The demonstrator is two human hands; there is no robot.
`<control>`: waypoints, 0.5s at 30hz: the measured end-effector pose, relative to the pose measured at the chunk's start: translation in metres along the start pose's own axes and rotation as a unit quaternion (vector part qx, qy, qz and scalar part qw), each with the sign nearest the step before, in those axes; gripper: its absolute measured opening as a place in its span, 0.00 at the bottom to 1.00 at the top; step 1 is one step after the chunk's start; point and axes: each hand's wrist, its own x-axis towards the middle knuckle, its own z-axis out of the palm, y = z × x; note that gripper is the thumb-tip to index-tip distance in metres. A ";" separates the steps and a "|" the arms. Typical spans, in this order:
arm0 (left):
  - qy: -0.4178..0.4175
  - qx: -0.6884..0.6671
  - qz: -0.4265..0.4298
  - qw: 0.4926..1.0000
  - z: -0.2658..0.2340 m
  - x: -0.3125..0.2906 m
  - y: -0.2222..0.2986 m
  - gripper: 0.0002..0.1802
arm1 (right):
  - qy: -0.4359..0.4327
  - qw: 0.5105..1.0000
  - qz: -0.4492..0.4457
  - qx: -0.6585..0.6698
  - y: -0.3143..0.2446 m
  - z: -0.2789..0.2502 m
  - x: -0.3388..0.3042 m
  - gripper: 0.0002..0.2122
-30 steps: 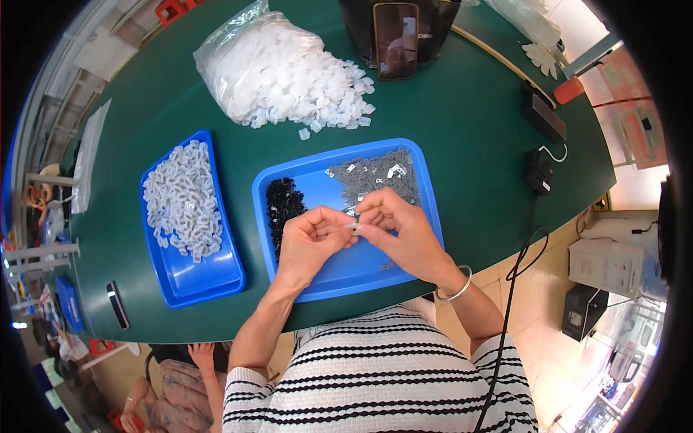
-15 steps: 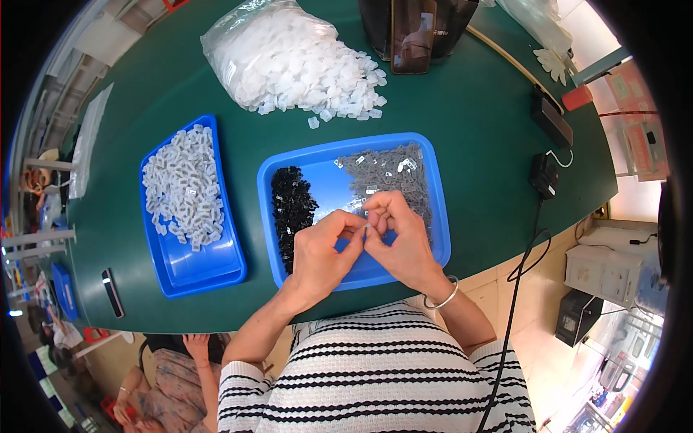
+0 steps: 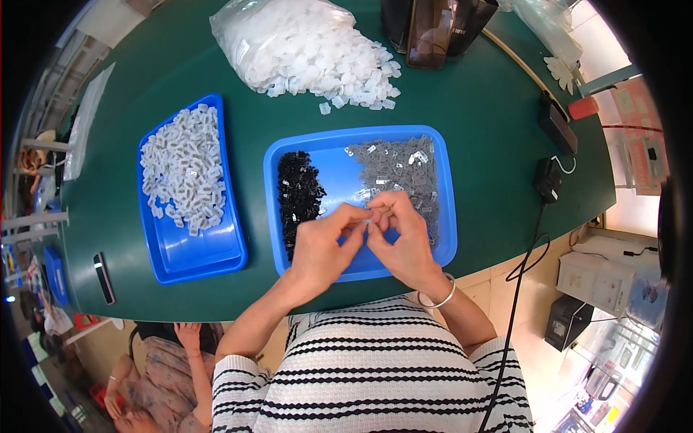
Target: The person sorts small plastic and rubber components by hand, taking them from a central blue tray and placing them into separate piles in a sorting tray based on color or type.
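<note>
My left hand (image 3: 325, 242) and my right hand (image 3: 402, 234) meet over the near part of a blue tray (image 3: 450, 216). Both are closed in a pinch, fingertips together around a tiny pale piece (image 3: 368, 222), mostly hidden by the fingers. Inside the tray, small black parts (image 3: 299, 191) are heaped along the left side. Small grey parts (image 3: 401, 173) with a few shiny bits fill the right side. Between the heaps shows the tray's bare blue bottom.
A second blue tray (image 3: 198, 260) at the left holds translucent grey-white pieces (image 3: 184, 166). An open plastic bag (image 3: 289, 47) spills clear white pieces at the back. A phone (image 3: 431, 36) leans on a black bag. Cables and adapters (image 3: 547, 179) lie right; another person (image 3: 173, 368) sits lower left.
The whole view has shifted slightly, so the trays sit a little higher in the picture. My hands keep the same pinch over the tray.
</note>
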 end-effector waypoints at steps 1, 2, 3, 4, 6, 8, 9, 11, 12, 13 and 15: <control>0.008 -0.108 -0.014 0.994 -0.002 0.002 -0.001 0.07 | -0.002 1.000 0.001 0.000 0.001 0.000 0.002 0.19; 0.009 -0.108 -0.015 0.994 -0.004 0.002 -0.004 0.07 | -0.015 0.996 0.011 0.082 0.001 -0.001 0.004 0.19; -0.003 -0.169 -0.071 0.983 -0.007 0.002 -0.008 0.07 | -0.029 0.986 0.020 0.163 0.002 -0.002 0.006 0.20; -0.016 -0.228 -0.126 0.965 -0.009 0.002 -0.010 0.06 | -0.030 0.986 0.020 0.162 0.000 -0.004 0.006 0.20; -0.016 -0.224 -0.137 0.965 -0.009 0.000 -0.008 0.05 | -0.071 0.981 0.061 0.171 -0.006 -0.007 0.006 0.22; -0.001 -0.245 -0.127 0.961 -0.007 -0.002 -0.007 0.06 | -0.057 0.985 0.049 0.152 -0.003 -0.004 0.005 0.22; -0.001 -0.244 -0.126 0.961 -0.007 -0.003 -0.006 0.06 | -0.042 0.989 0.036 0.135 -0.002 -0.003 0.005 0.22; 0.013 -0.113 -0.056 0.992 -0.009 -0.004 -0.004 0.06 | -0.048 0.989 0.050 0.130 -0.004 -0.001 0.002 0.22; 0.014 -0.113 -0.055 0.992 -0.008 -0.005 -0.004 0.06 | -0.053 0.989 0.065 0.124 -0.004 -0.001 0.000 0.22; 0.014 -0.109 -0.057 0.992 -0.007 -0.007 -0.004 0.07 | -0.053 0.989 0.064 0.123 -0.004 -0.001 0.000 0.22; 0.016 -0.105 -0.058 0.993 -0.005 -0.010 -0.004 0.07 | -0.047 0.989 0.060 0.130 -0.005 -0.001 -0.002 0.21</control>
